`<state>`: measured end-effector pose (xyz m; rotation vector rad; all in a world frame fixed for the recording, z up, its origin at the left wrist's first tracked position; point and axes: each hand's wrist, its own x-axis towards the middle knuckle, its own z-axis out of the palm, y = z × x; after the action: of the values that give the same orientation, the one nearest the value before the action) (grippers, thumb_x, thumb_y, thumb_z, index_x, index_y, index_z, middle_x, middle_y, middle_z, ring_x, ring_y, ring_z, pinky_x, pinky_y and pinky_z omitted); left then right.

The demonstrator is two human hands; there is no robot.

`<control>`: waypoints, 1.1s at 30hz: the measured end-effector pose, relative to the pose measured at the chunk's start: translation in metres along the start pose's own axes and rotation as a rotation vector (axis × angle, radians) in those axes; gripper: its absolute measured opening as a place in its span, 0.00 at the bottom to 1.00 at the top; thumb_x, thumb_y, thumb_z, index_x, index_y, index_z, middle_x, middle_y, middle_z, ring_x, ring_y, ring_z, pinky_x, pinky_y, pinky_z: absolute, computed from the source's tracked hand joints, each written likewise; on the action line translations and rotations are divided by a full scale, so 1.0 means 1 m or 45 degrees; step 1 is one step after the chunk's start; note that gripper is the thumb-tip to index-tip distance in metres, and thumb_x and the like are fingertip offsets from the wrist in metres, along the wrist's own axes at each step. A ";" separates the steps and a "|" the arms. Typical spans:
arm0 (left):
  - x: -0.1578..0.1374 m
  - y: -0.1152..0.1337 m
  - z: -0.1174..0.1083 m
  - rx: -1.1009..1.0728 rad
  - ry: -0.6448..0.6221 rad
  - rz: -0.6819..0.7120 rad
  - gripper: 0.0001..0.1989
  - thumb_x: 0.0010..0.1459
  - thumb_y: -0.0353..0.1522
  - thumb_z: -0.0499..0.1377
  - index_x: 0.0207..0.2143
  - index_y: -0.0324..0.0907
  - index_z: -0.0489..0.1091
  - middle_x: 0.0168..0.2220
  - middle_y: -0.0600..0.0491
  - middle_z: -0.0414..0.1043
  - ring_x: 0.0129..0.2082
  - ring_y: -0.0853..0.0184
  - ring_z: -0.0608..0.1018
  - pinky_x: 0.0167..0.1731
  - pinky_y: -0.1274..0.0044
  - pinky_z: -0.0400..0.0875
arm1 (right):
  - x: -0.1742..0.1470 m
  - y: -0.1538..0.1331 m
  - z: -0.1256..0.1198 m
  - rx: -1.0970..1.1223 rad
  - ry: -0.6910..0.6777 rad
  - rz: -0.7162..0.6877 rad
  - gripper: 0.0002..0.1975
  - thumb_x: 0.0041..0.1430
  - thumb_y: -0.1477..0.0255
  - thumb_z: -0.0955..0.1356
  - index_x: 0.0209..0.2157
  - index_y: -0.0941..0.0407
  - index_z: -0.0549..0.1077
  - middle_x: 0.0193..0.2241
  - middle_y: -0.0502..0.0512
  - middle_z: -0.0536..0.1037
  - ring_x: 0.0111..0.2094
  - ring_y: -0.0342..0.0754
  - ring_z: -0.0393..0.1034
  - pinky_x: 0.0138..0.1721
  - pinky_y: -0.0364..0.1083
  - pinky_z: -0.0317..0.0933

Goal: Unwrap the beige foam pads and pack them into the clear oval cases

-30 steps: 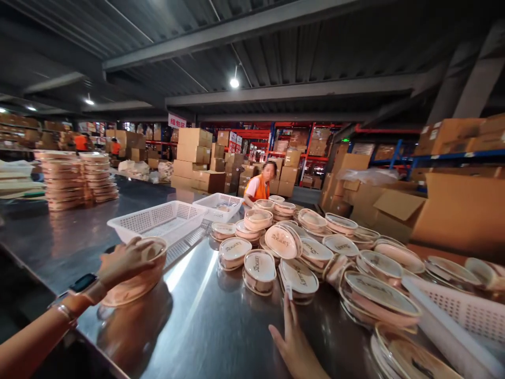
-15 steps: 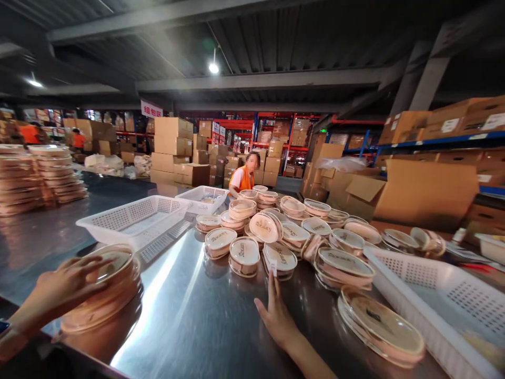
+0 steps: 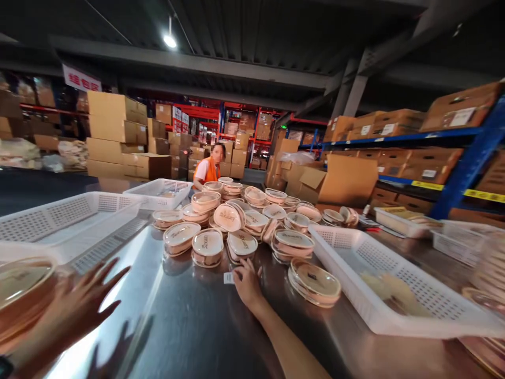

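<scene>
My left hand (image 3: 81, 300) is open, fingers spread, above the metal table beside a stack of pale pink oval cases (image 3: 26, 295) with clear tops. My right hand (image 3: 248, 284) has its fingers bent at the front edge of an oval case (image 3: 242, 243) with dark lettering on its lid. A small white label (image 3: 229, 278) sticks out at the left of these fingers, seemingly held by the thumb side; the exact contact is hard to see. Beside that case stands another lettered oval case (image 3: 207, 246), and a stacked pair (image 3: 314, 281) lies to the right.
Many similar cases are piled at the table's middle. White perforated baskets stand left (image 3: 74, 221) and right (image 3: 379, 279), the right one holding pale material. A person in an orange vest (image 3: 211, 171) is behind the pile. Cartons (image 3: 114, 131) and blue shelving (image 3: 457, 168) lie beyond.
The view has turned right. My left hand has come off the top of the case stack, fingers spreading. My right hand has bent its fingers, and the label now points left.
</scene>
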<state>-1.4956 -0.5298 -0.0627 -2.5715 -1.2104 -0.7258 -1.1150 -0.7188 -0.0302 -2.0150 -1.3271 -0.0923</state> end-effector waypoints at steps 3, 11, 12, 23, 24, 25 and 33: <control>0.030 0.075 0.015 -0.004 0.031 0.265 0.30 0.58 0.34 0.53 0.63 0.50 0.66 0.68 0.40 0.59 0.63 0.41 0.67 0.58 0.43 0.60 | 0.010 0.018 -0.010 -0.154 0.182 0.025 0.11 0.61 0.78 0.65 0.39 0.55 0.80 0.63 0.63 0.68 0.68 0.67 0.51 0.63 0.79 0.32; 0.110 0.174 0.053 -0.242 0.119 0.541 0.33 0.55 0.32 0.59 0.65 0.45 0.64 0.69 0.39 0.54 0.69 0.42 0.56 0.65 0.48 0.52 | 0.033 0.064 -0.049 -0.386 0.625 0.024 0.23 0.61 0.77 0.63 0.58 0.57 0.71 0.67 0.65 0.61 0.71 0.66 0.40 0.64 0.77 0.32; 0.109 0.178 0.058 -0.250 0.122 0.533 0.33 0.55 0.32 0.59 0.64 0.44 0.64 0.69 0.38 0.54 0.69 0.40 0.55 0.65 0.46 0.52 | 0.035 0.070 -0.055 -0.444 0.647 0.049 0.27 0.60 0.79 0.62 0.60 0.56 0.69 0.68 0.64 0.58 0.71 0.67 0.37 0.63 0.79 0.28; 0.086 0.160 0.088 -0.432 0.148 0.331 0.28 0.56 0.34 0.53 0.59 0.38 0.71 0.65 0.37 0.62 0.67 0.39 0.61 0.64 0.43 0.50 | 0.035 0.091 -0.076 -0.616 0.527 0.203 0.28 0.63 0.85 0.56 0.61 0.56 0.69 0.65 0.67 0.63 0.70 0.67 0.46 0.63 0.78 0.26; 0.090 0.156 0.084 -0.539 0.093 0.309 0.27 0.56 0.36 0.53 0.57 0.36 0.72 0.62 0.36 0.67 0.64 0.42 0.66 0.63 0.47 0.57 | 0.034 0.082 -0.073 -0.603 0.493 0.171 0.28 0.63 0.84 0.58 0.62 0.55 0.68 0.66 0.66 0.61 0.70 0.67 0.45 0.64 0.78 0.28; 0.094 0.151 0.079 -0.646 0.043 0.296 0.26 0.58 0.39 0.52 0.54 0.36 0.73 0.58 0.36 0.72 0.61 0.45 0.71 0.61 0.52 0.64 | 0.032 0.071 -0.068 -0.573 0.455 0.126 0.29 0.62 0.82 0.61 0.63 0.55 0.66 0.68 0.66 0.59 0.70 0.67 0.44 0.65 0.76 0.30; 0.104 0.125 0.081 -0.677 0.048 0.267 0.32 0.63 0.45 0.42 0.61 0.38 0.66 0.65 0.38 0.64 0.66 0.44 0.63 0.63 0.48 0.57 | -0.012 -0.011 0.006 0.024 -0.337 -0.351 0.16 0.62 0.72 0.66 0.49 0.55 0.79 0.45 0.54 0.83 0.46 0.49 0.77 0.51 0.45 0.69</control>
<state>-1.3158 -0.5102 -0.0759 -3.0191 -0.7944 -1.1699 -1.1315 -0.7220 -0.0337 -1.8646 -1.7612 0.0632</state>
